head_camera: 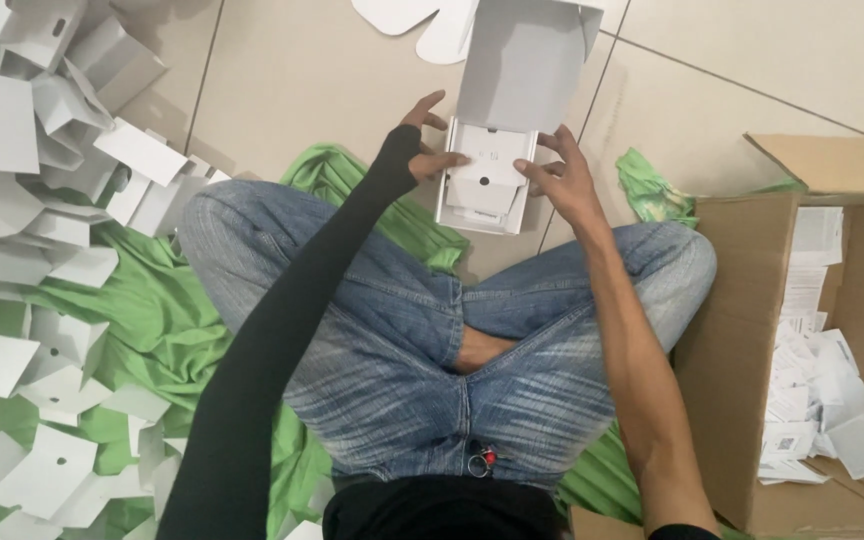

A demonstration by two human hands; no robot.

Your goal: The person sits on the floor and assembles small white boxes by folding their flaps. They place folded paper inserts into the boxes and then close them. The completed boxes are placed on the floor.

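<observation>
A small white cardboard box (pixel 485 178) with its lid up rests on the floor in front of my crossed legs. Inside it lies a white insert card with a dark round hole. My left hand (pixel 428 148), in a black sleeve, grips the box's left side with the thumb pressing on the insert. My right hand (pixel 558 176) holds the right side, fingers curled over the edge onto the insert.
A heap of flat and folded white cardboard pieces (pixel 42 170) lies on a green cloth (pixel 162 330) at the left. A brown carton (pixel 752 330) with white paper packets stands at the right. More white cut-outs (pixel 417 20) lie on the beige tiles beyond the box.
</observation>
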